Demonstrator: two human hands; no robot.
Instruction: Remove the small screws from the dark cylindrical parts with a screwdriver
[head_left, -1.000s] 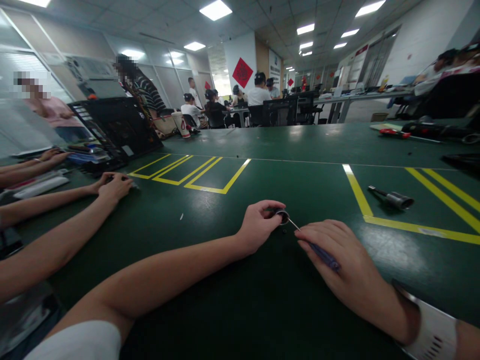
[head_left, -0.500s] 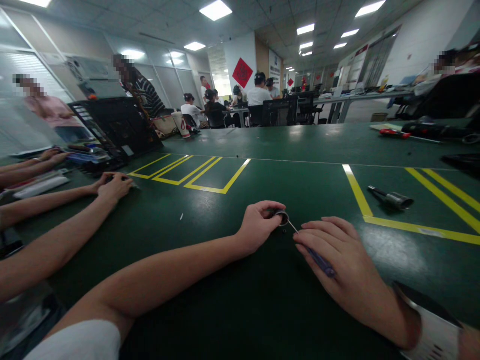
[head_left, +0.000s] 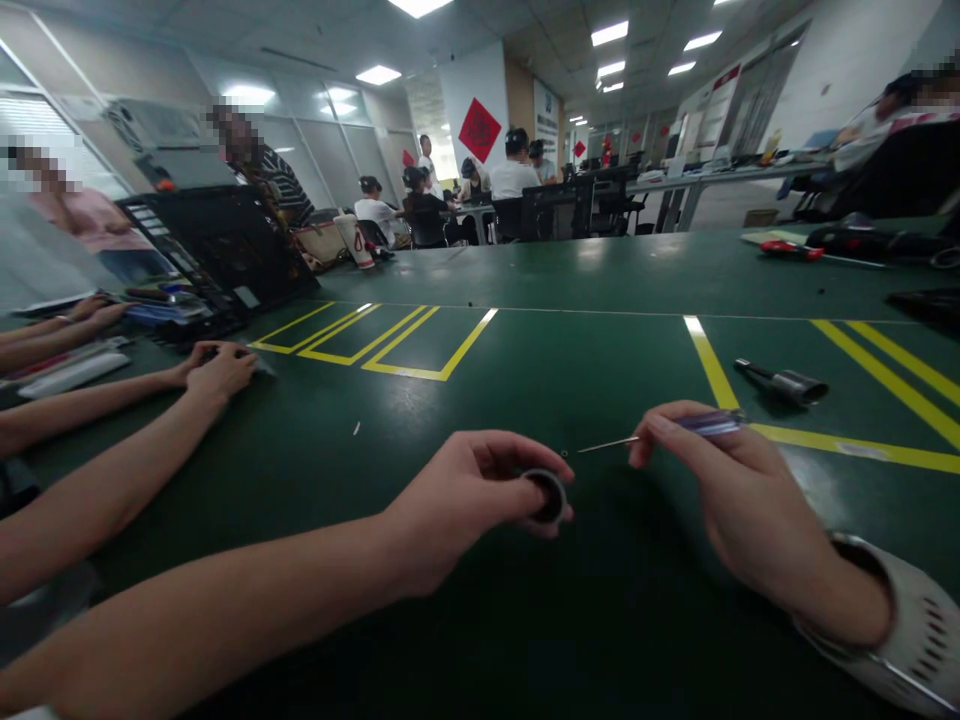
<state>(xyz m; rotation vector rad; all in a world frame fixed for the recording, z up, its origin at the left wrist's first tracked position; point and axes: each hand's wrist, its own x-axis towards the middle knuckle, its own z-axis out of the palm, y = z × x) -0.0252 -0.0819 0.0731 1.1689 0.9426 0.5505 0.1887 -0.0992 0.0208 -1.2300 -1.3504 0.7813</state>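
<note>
Left hand has fingers curled nearly closed around a dark metal ring-shaped part, its round opening showing, held above the green table. Right hand pinches a thin screwdriver with a purple handle between thumb and fingers, shaft pointing left, tip near a tiny ring on the table and apart from the metal part; black-and-grey funnel-shaped piece lies between yellow tape lines at right.
</note>
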